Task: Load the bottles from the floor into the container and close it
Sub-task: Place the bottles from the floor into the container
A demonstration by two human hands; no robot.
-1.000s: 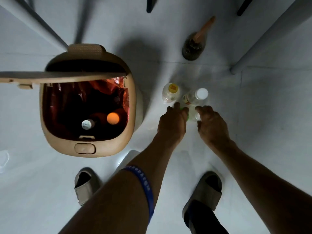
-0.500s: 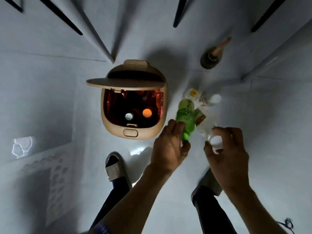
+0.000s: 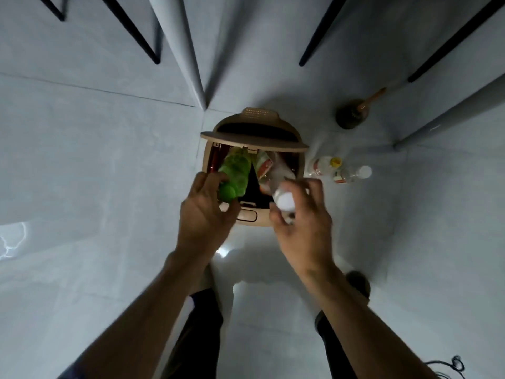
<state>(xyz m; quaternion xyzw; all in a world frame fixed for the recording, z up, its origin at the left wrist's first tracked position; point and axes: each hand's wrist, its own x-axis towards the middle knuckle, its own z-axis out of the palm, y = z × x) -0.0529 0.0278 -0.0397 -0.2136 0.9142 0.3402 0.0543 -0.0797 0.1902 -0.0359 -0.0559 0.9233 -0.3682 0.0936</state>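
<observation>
Over the open container (image 3: 296,164), the left hand (image 3: 203,214) grips the green bottle (image 3: 235,173), the right hand (image 3: 299,222) the clear bottle (image 3: 276,176) — lower both bases-first, clear of the raised lid (image 3: 254,143).

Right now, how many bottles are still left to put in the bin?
Two are going in: the left hand holds the green bottle and the right hand the clear bottle over the open container. Two bottles wait on the floor. Lid still up.

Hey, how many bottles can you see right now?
4. A green bottle in the left hand, a clear bottle in the right hand, and two on the floor. Others inside the container may be hidden.
</observation>
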